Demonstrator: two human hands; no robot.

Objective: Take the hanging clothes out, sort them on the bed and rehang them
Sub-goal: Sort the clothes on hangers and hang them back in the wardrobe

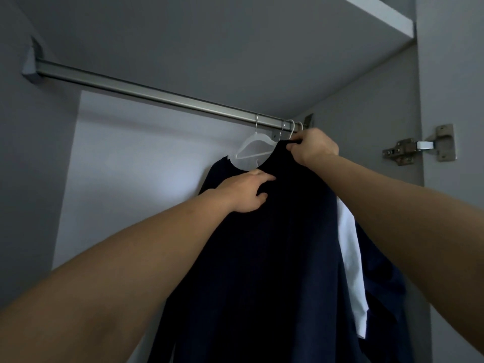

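One head-worn view, tilted up into the wardrobe from close in, looking along both forearms toward the rail point(157, 94), which runs from upper left down to the right corner. The shelf's underside point(235, 48) fills the top; a door hinge point(416, 148) sits at right.

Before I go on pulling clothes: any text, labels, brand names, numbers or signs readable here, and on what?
None readable.
Navy garment: no tag or print shows.
White garment: plain, no print.
Clear hanger: no marking visible.
Rail: bare metal.
Door hinge: any stamping too small to read.
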